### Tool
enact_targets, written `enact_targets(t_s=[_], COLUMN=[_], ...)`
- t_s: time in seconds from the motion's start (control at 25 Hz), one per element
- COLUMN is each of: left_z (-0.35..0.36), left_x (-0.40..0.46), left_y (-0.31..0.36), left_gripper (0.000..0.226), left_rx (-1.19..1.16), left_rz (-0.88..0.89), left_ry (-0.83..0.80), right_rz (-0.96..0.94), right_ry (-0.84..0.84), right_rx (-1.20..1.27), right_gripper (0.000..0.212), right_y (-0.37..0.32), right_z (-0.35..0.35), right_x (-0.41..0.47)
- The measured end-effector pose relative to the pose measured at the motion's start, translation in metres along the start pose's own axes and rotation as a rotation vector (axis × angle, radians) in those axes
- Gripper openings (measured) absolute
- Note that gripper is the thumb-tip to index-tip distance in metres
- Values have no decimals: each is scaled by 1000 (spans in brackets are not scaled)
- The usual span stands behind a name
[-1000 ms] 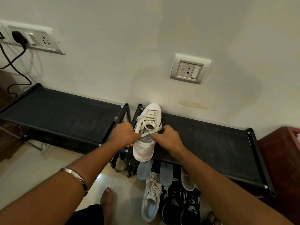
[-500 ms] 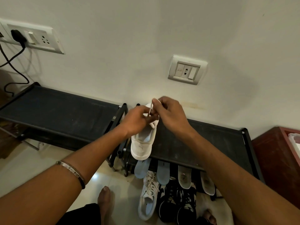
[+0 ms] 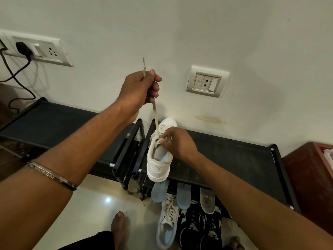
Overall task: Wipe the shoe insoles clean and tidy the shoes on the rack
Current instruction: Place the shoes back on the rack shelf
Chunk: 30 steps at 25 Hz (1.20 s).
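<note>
My left hand [image 3: 139, 87] grips the flat white lace [image 3: 155, 112] taut above the white leather sneaker [image 3: 158, 165] on the black fabric rack [image 3: 234, 159], while my right hand [image 3: 177, 142] pinches at its eyelets. Its heel overhangs the rack's front edge, so a harder tug could tip it onto the pale blue insoles [image 3: 159, 193] below, though there's open shelf to the right.
</note>
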State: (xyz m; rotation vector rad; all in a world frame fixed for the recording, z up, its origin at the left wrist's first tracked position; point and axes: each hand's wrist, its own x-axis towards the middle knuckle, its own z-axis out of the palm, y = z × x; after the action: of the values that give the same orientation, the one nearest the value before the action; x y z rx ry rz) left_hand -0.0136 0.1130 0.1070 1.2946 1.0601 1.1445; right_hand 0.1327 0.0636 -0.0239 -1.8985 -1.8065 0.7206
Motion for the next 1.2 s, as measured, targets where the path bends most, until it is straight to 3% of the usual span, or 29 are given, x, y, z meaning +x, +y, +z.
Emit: enact_targets(t_s=[0.16, 0.24, 0.48, 0.64, 0.76, 0.84, 0.96, 1.08, 1.12, 1.2], left_z=[-12, -19, -39, -45, -45, -45, -50, -46, -40, -22], left_x=[2, 1, -5, -6, -6, -5, -4, -12, -18, -28], left_y=[-6, -13, -36, -39, -40, -41, -46, -61, -65, -78], left_gripper=[28, 27, 23, 22, 20, 20, 23, 49, 56, 51], left_rx=[9, 29, 111, 137, 178, 262, 541, 909, 968, 996], left_rz=[-10, -22, -63, -71, -57, -39, -84, -115, -45, 161], left_ry=[94, 146, 271, 302, 314, 364, 436, 463, 484, 390], right_rz=[-177, -134, 158, 94, 65, 119, 258, 299, 214, 66], right_ry=[-35, -51, 184, 304, 474, 628, 768, 494, 419, 331], right_rx=[-275, -260, 558, 797, 1026, 1105, 790, 69, -79, -102], right_gripper=[22, 16, 9, 15, 17, 30, 22, 18, 16, 12], right_y=[7, 15, 19, 7, -1, 6, 42, 74, 72, 49], right_z=[-8, -17, -54, -99, -145, -170, -176, -141, -122, -85], right_x=[6, 8, -3, -16, -23, -27, -29, -39, -42, -41])
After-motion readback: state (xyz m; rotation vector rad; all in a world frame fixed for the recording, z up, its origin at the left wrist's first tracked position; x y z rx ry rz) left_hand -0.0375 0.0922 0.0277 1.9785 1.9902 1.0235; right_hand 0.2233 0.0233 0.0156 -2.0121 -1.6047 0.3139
